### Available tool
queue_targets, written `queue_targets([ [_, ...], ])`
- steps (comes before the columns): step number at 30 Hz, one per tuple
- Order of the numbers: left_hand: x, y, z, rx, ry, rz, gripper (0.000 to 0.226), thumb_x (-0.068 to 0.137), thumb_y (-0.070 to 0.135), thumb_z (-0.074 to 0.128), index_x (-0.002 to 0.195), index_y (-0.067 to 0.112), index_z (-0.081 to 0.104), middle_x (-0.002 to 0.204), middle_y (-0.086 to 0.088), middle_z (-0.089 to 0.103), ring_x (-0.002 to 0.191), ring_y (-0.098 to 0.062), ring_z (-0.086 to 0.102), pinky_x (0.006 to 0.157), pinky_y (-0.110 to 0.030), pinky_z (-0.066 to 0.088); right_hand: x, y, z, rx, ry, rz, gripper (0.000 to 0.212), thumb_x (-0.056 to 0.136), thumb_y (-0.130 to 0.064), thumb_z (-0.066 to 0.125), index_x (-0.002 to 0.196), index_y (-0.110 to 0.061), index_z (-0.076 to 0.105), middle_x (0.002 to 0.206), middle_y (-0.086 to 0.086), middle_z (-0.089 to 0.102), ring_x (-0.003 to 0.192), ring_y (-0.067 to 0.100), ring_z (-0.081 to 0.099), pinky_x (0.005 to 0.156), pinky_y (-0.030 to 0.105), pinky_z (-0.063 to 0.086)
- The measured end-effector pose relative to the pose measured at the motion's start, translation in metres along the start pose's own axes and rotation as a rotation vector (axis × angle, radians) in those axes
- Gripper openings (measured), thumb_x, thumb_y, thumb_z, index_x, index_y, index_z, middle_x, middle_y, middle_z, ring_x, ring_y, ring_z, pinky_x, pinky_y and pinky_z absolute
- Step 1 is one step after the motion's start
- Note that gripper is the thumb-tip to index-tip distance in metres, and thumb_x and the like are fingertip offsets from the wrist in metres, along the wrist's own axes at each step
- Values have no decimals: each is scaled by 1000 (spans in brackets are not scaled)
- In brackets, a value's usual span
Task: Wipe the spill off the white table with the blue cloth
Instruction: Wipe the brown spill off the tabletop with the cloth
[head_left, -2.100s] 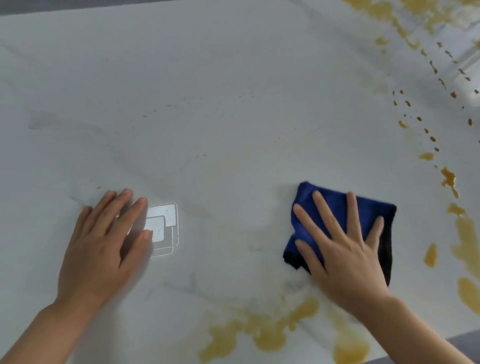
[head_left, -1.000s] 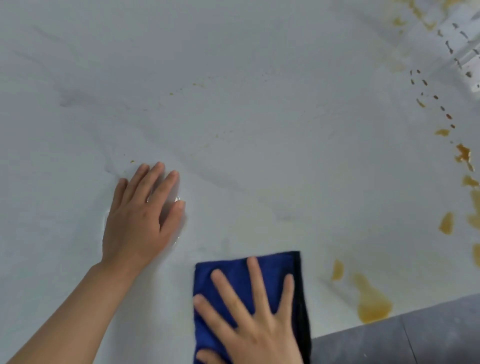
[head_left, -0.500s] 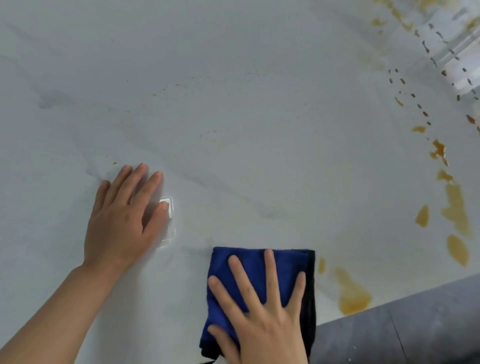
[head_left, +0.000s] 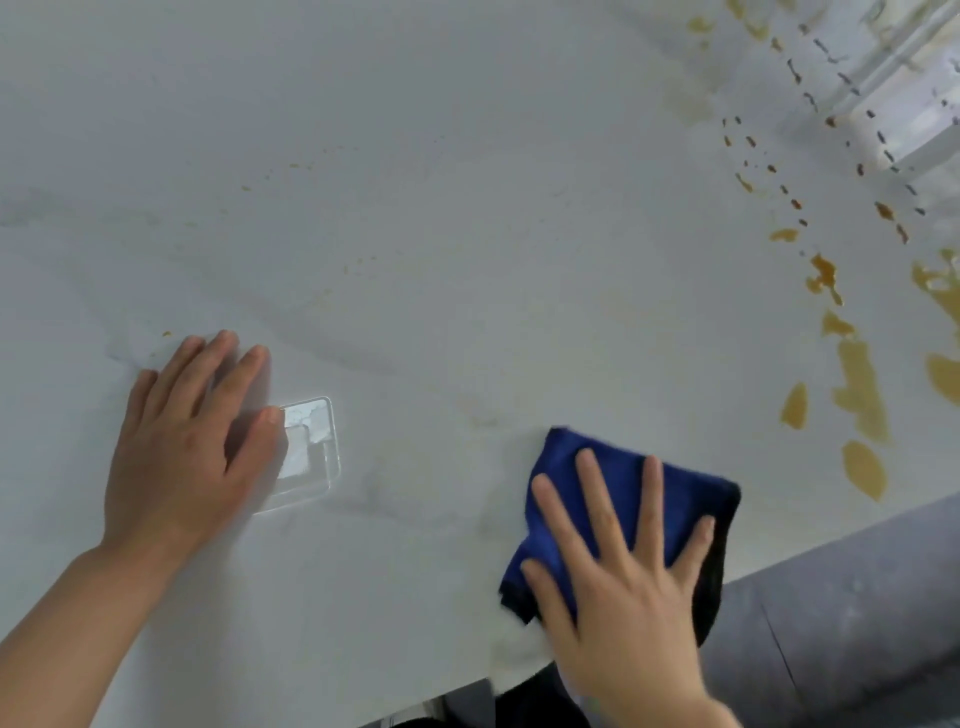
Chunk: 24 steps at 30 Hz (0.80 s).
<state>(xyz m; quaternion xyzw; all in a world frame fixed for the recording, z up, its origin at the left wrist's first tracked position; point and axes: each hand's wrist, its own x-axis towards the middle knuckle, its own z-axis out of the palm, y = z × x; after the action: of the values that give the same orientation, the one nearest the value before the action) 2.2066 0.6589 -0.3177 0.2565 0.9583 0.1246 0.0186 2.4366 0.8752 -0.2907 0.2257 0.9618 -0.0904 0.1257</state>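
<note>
Right hand (head_left: 631, 582), fingers spread flat, presses the blue cloth (head_left: 613, 499) near the white table (head_left: 467, 208)'s edge — amber spill (head_left: 860, 395) (puddles, droplets) lies right. Left hand (head_left: 187, 441) rests flat-fingered beside a clear tray (head_left: 311, 457) — contents unclear.

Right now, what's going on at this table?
A person is wiping up a yellow-brown spill on a white table. The right hand presses a folded blue cloth flat near the table's front edge, fingers spread. The left hand rests flat on the table. Puddles and drops remain to the right.
</note>
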Motion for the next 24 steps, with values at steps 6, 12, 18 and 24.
queue_targets([
  [6, 1, -6, 5, -4, 11, 5, 57, 87, 48, 30, 135, 21, 44, 148, -8, 36, 140, -24, 24, 113, -32, 10, 22, -2, -2, -39, -16, -204, 55, 86, -61, 30, 138, -42, 33, 152, -4, 30, 138, 44, 21, 92, 79, 20],
  [12, 2, -6, 5, 3, -2, -15, 59, 85, 49, 30, 135, 21, 44, 148, -8, 37, 139, -27, 26, 112, -44, 17, 61, 81, -17, -12, 26, 173, 53, 80, -69, 0, 127, -61, -24, 144, -23, -27, 140, 22, -28, 106, 69, -5],
  [18, 1, -3, 3, -31, -29, -32, 60, 84, 50, 29, 135, 21, 44, 149, -6, 35, 140, -25, 25, 113, -43, 16, 13, 57, -10, 12, -52, 159, 62, 85, -68, 2, 143, -47, 5, 155, -8, -2, 142, 38, -7, 98, 76, 10],
  [24, 2, -2, 4, -41, -1, -34, 59, 85, 48, 29, 134, 19, 45, 147, -8, 38, 139, -27, 28, 112, -49, 20, 52, 51, -15, -75, -19, -104, 55, 88, -62, 20, 141, -46, 22, 153, -6, 27, 141, 40, 15, 96, 75, 15],
])
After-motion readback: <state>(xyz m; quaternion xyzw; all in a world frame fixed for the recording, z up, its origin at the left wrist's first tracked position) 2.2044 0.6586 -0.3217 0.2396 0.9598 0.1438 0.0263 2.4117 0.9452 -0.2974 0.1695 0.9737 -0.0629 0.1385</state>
